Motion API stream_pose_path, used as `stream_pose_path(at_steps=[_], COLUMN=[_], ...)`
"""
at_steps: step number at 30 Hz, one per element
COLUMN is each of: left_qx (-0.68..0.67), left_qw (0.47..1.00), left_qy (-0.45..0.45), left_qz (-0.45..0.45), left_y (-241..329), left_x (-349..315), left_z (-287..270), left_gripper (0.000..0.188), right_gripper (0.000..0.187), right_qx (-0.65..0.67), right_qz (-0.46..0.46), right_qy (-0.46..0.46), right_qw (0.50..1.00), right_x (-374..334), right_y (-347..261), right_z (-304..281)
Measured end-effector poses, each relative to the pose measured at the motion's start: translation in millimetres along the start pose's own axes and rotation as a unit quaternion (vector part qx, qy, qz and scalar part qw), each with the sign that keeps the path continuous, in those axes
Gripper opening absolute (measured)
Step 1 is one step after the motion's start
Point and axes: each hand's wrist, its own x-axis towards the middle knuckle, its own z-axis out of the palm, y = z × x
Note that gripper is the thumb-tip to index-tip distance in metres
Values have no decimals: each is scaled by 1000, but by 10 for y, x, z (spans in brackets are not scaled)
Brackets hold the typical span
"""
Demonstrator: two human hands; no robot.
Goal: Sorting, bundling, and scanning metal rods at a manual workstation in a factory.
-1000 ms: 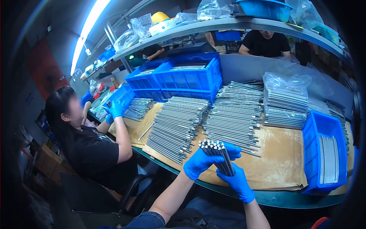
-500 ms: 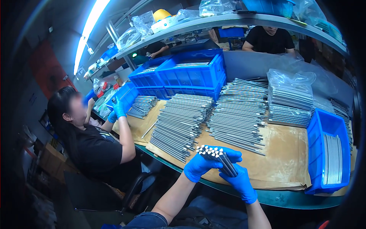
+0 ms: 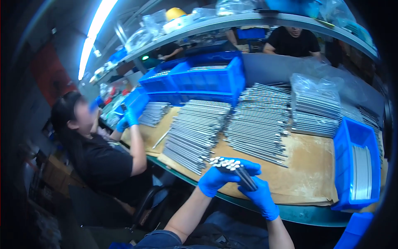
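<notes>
A bundle of slim metal rods (image 3: pixel 247 181) is gripped in both my blue-gloved hands over the near edge of the bench, its bright ends facing up and to the left. My left hand (image 3: pixel 214 179) wraps round the bundle close to those ends. Lower down, my right hand (image 3: pixel 262 198) closes on the rods from the right side. Just beyond my hands lie two wide piles of similar rods, the left pile (image 3: pixel 195 135) and the middle pile (image 3: pixel 259 124), both on brown paper (image 3: pixel 309 170).
Right of the paper stands a blue bin (image 3: pixel 342 166) holding rods. Bagged rods (image 3: pixel 315 103) lie behind it, and stacked blue bins (image 3: pixel 207 81) stand at the back. A blue edge (image 3: pixel 354 230) shows at lower right. A gloved co-worker (image 3: pixel 103 145) sits at left; another person (image 3: pixel 294 43) is opposite.
A blue, bin-like edge has come into view at the lower right. The picture has shifted slightly and is a bit blurred. Both my hands keep hold of the bundle, almost unmoved.
</notes>
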Motion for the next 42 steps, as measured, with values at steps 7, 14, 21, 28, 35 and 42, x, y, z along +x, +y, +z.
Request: stream_pose_path(at_steps=[7,14,21,28,35,42], left_qx=[35,4,102,-10,-45,-51], left_qw=[991,998,993,1000,998,998], left_qy=[102,44,50,11,18,10], left_qz=[75,45,-32,18,38,40], left_y=[48,-142,191,238,168,138], left_x=[-307,61,103,305,-10,-49], left_z=[-250,-27,52,101,-227,-275], left_gripper=[47,47,55,74,76,77], right_gripper=[30,29,36,35,28,27], right_qx=[83,112,135,117,70,60], right_qz=[-34,-9,20,117,70,53], right_qy=[-10,22,-6,9,-33,-10], right_qw=[996,993,991,986,995,997], right_x=[163,-24,112,61,125,141], right_y=[11,152,66,-20,-160,-122], right_z=[344,73,201,49,109,133])
